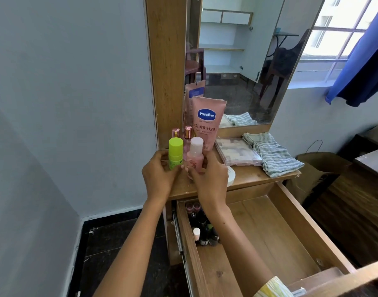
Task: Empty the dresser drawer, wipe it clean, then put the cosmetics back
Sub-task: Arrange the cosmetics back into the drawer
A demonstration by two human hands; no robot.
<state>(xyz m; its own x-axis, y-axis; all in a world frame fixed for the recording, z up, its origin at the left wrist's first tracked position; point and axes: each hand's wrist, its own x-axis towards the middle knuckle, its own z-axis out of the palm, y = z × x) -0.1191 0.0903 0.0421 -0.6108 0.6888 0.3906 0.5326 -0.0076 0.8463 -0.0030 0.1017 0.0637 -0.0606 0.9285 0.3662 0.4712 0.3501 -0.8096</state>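
Your left hand (160,174) is curled around the lower part of the green bottle (175,153), which stands upright on the dresser top (248,179), and your right hand (209,179) is wrapped round the base of the pink bottle (195,156) just beside it at 3 o'clock, the two bottles nearly touching. Behind them at 12 o'clock stands the pink Vaseline tube (207,121), cap down, leaning against the mirror (248,61), with two small rose-gold-capped bottles (187,133) tucked between it and the pair you hold. From the pink bottle, at 3 o'clock, a flat clear-lidded palette (237,152) lies on the dresser top, and the striped cloth (273,155) lies against its far edge, draped toward the corner. A white round lid or jar (231,175) peeks out from behind your right hand; too little of it shows to say which. Below, at 6 o'clock, the drawer (280,221) is pulled well out, its wooden floor mostly bare, while a cluster of small dark bottles (202,228) stands in its back left corner, partly hidden by your right forearm. A blue curtain (359,67) hangs by the window at 2 o'clock.
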